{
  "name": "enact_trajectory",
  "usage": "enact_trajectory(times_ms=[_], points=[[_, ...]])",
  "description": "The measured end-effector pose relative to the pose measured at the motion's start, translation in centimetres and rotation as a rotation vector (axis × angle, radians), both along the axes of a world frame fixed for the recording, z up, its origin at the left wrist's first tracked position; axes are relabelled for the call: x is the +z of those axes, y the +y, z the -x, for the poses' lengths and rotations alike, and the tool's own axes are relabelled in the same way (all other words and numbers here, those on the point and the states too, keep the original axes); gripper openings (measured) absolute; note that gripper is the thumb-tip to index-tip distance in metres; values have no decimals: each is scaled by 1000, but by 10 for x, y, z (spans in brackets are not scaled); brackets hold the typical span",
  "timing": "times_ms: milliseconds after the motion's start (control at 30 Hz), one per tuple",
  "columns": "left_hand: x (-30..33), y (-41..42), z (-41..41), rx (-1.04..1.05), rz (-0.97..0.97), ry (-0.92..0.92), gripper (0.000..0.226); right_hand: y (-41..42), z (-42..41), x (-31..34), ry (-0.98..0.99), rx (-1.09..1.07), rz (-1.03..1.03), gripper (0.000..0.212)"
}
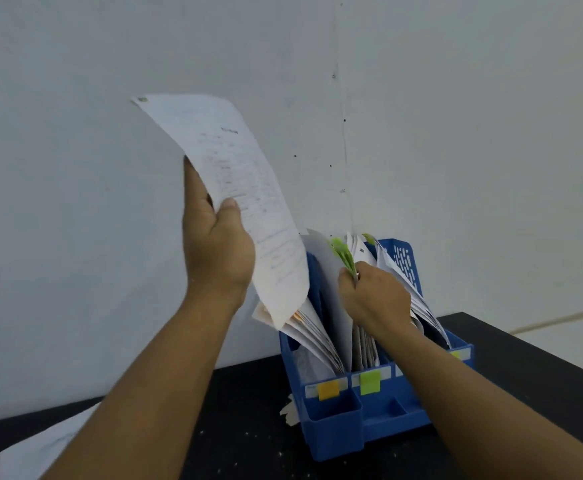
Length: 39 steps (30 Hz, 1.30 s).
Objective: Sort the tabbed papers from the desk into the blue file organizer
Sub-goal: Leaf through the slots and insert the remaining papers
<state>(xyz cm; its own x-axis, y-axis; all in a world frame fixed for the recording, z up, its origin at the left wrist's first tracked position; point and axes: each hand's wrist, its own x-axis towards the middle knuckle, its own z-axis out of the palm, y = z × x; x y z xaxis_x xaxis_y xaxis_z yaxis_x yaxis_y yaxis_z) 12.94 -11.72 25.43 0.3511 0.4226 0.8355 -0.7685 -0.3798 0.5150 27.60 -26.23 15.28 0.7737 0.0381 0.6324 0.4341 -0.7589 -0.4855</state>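
Paper with a green tab at its top corner is held up against the wall, pinched along its left edge by the left hand, above the blue file organizer. The right hand grips green-tabbed sheets in the middle compartment.

Blue plastic file organizer stands on black surface, right of centre, against far white wall. Printed white paper sheet held above organizer's left compartment. Loose white papers near left.
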Motion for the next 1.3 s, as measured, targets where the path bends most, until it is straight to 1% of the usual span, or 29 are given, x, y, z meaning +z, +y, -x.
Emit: enact_trajectory(times_ms=[200, 400, 533, 600, 667, 767, 833, 867, 1000, 1167, 1233, 1300], points=[[-35, -9, -46, 17, 19, 106, 65, -7, -8, 0, 74, 7, -58, 40], [-65, -22, -84, 132, 9, 246, 65, -11, -9, 1, 48, 30, -46, 40], [-75, -37, -98, 160, 24, 316, 63, -9, -8, 1, 59, 54, -45, 39], [-80, -47, -102, 209, 7, 436, 64, -9, -8, 1, 54, 61, -36, 36], [-88, -55, -105, 262, -69, 667, 60, -9, -8, 3, 43, 73, -43, 30], [-103, -61, -114, 275, -319, 956, 42, -12, -9, 7, 30, 82, -78, 26], [-110, -63, -116, 293, -480, 1080, 26, -16, -9, 10, 28, 64, -82, 22], [-111, -64, -115, 311, -544, 1113, 21, -19, -10, 12, 27, 55, -79, 21], [-109, -66, -117, 422, -697, 1120, 18, -26, -10, 15, 36, 70, -82, 20], [-110, -73, -123, 509, -678, 946, 35, -28, -12, 17, 56, 64, -126, 18], [-114, -77, -124, 509, -671, 965, 40, -28, -13, 18, 63, 60, -138, 19], [-122, -81, -126, 458, -666, 1064, 42, -29, -15, 18, 68, 60, -153, 20]])
